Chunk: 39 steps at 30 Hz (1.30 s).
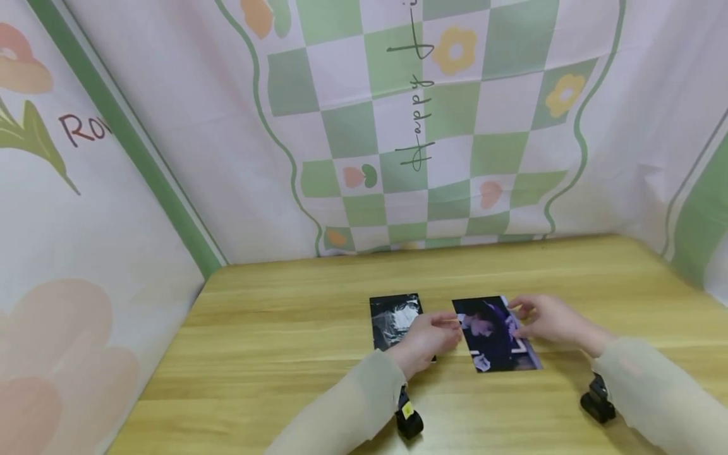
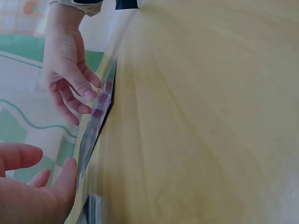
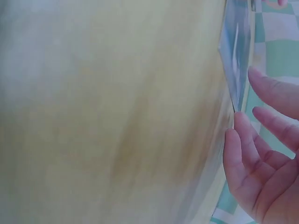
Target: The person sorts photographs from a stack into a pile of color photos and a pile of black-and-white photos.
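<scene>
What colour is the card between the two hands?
Dark purple-blue card with a printed picture; clearest in the head view.

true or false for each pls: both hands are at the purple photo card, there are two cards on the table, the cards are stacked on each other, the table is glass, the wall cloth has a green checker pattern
1. Both hands are at the purple photo card. True: the left hand is at its left edge and the right hand at its right edge.
2. Two cards lie on the table. True: a black and silver card lies left of the purple one.
3. The cards are stacked. False: they lie side by side with a strip of table between them.
4. The table is glass. False: it is light wood with visible grain.
5. The backdrop cloth has a green checker pattern. True: green and pale squares with flowers.
</scene>
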### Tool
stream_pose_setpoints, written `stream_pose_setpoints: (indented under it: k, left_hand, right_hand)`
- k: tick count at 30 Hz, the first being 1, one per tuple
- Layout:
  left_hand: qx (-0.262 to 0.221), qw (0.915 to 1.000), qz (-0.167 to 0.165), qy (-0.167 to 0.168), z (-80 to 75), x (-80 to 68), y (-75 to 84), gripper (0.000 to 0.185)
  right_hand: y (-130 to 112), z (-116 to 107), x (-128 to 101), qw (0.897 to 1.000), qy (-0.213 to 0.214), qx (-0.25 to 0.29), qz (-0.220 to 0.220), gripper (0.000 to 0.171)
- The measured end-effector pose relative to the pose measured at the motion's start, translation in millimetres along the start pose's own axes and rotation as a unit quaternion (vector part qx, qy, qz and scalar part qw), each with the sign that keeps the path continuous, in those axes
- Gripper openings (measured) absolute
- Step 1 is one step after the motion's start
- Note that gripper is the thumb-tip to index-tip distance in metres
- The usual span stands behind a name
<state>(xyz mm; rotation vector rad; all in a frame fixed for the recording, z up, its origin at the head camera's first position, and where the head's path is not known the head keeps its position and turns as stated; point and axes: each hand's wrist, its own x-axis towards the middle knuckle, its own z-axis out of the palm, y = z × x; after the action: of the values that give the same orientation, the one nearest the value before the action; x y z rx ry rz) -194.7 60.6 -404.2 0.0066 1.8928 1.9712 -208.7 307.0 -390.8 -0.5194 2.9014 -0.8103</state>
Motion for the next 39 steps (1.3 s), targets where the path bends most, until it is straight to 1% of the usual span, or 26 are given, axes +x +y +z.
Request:
stream_pose_setpoints:
  k: [4, 9, 11, 13, 16, 19, 22, 24, 29, 36, 39]
  left_hand:
    - [-0.023, 0.9996, 0.012, -0.008, -4.8, -2.8, 2.0, 0.037]
    - [-0.042, 0.9986, 0.01, -0.029, -16.7, -8.5, 6.2, 0.033]
    - [-0.04, 0.9986, 0.005, -0.036, -22.7, -10.6, 8.7, 0.033]
    - [-0.034, 0.9988, 0.003, -0.034, -28.8, -12.2, 11.9, 0.033]
    - [-0.025, 0.9991, 0.01, -0.032, -39.0, -14.3, 16.0, 0.033]
    - [-0.019, 0.9991, 0.022, -0.032, -49.8, -17.4, 19.5, 0.034]
    - [-0.02, 0.9989, 0.032, -0.029, -59.7, -20.5, 21.6, 0.035]
    - [-0.02, 0.9988, 0.036, -0.025, -65.5, -22.5, 23.1, 0.035]
    - [-0.021, 0.9989, 0.037, -0.016, -79.3, -27.1, 25.2, 0.035]
    - [-0.04, 0.9986, 0.034, 0.007, -100.3, -30.4, 20.7, 0.037]
    - [-0.04, 0.9983, 0.038, 0.017, -108.3, -31.9, 18.5, 0.038]
  right_hand:
    - [1, -1, 0, 1.0, 0.007, 0.025, -0.003, 0.055]
    - [-6, -2, 1, 0.998, 0.015, 0.058, 0.002, 0.054]
    - [-12, -3, 2, 0.998, 0.021, 0.057, 0.003, 0.053]
    - [-19, -4, 3, 0.998, 0.027, 0.05, 0.002, 0.052]
    - [-29, -3, 6, 0.999, 0.038, 0.039, -0.002, 0.048]
    - [-40, 0, 10, 0.998, 0.044, 0.046, -0.006, 0.044]
    - [-50, 5, 14, 0.997, 0.042, 0.068, -0.01, 0.043]
    - [-57, 7, 17, 0.996, 0.04, 0.085, -0.006, 0.043]
    - [-71, 13, 25, 0.991, 0.039, 0.13, 0.003, 0.044]
    - [-87, 24, 34, 0.981, 0.025, 0.192, 0.02, 0.042]
    - [-92, 29, 35, 0.98, 0.022, 0.196, 0.022, 0.041]
